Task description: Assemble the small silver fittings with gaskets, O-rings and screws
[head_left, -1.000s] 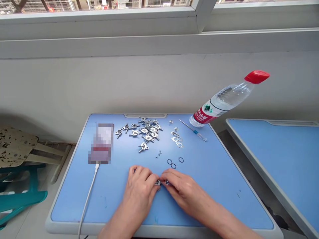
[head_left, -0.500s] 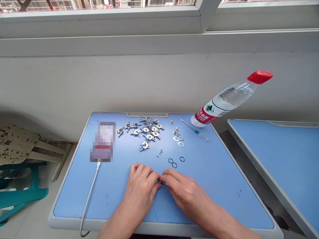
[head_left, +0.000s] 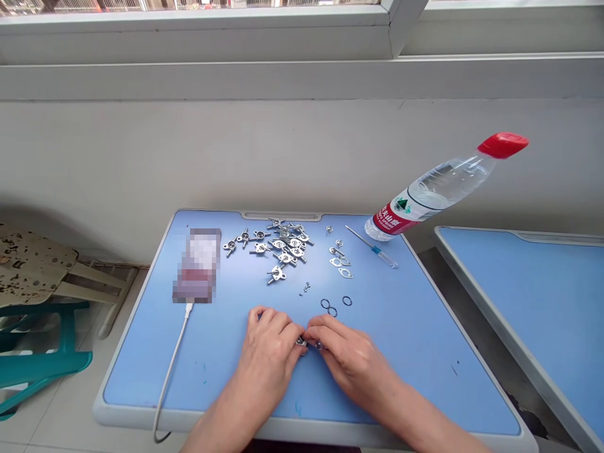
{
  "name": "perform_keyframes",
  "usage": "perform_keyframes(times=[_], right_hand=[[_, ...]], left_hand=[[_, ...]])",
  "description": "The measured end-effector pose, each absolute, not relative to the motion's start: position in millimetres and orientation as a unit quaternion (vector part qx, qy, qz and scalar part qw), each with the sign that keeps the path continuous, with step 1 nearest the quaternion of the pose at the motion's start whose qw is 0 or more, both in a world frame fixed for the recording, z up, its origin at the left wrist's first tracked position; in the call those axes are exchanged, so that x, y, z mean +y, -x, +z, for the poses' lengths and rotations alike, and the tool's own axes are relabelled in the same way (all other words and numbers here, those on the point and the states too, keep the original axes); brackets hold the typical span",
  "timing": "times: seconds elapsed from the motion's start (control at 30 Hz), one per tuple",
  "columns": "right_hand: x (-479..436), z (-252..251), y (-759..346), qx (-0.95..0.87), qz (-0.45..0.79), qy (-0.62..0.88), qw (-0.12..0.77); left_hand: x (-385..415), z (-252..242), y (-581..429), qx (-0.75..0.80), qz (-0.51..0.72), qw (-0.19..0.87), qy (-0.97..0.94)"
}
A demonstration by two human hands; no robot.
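Observation:
Over the front middle of the blue table, my left hand (head_left: 268,346) is closed, pinching a small silver metal fitting (head_left: 301,341) between thumb and fingers. Close against it, my right hand (head_left: 353,355) is also closed, its fingertips on a small shiny metal part (head_left: 319,345); its exact kind is mostly hidden. Beyond the hands lie black rubber rings (head_left: 347,301) and some tiny screws (head_left: 307,286). Thin oval metal plates (head_left: 345,273) rest farther back, beside a few small metal stems (head_left: 335,251). A pile of silver fittings (head_left: 285,258) spreads over the far middle.
A slim screwdriver (head_left: 376,250) with a clear handle lies at the back right, near a water bottle (head_left: 401,211) with a red cap. On the left, a pixelated flat object (head_left: 198,267) has a white cable (head_left: 172,371) running over the table's front edge. Another blue table (head_left: 523,283) stands to the right.
The view has shifted slightly. Both hands keep their pinch close together, and the fingers of my right hand have turned a little around the small metal part.

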State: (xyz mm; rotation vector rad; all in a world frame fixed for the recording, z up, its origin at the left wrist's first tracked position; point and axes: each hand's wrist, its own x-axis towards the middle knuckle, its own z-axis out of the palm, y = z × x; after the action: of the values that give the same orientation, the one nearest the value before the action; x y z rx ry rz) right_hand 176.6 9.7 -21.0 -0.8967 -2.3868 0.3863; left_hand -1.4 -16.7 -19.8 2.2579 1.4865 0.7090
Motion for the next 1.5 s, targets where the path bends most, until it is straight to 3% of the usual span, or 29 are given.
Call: perform_keyframes(times=[0.2, 0.5, 0.8, 1.5], right_hand=[[8, -20, -181, -0.851, 0.255, 0.354, 0.291], [24, 41, -200, -0.762, 0.423, 0.395, 0.290], [39, 29, -186, -0.777, 0.436, 0.308, 0.333], [39, 20, -185, -0.812, 0.406, 0.283, 0.309]], left_hand=[[-16, -20, 1, 0.522, 0.252, 0.173, -0.796], [-16, -19, 3, 0.519, 0.232, 0.191, -0.800], [-15, -16, 3, 0.516, 0.226, 0.206, -0.800], [-14, -15, 2, 0.517, 0.239, 0.192, -0.799]])
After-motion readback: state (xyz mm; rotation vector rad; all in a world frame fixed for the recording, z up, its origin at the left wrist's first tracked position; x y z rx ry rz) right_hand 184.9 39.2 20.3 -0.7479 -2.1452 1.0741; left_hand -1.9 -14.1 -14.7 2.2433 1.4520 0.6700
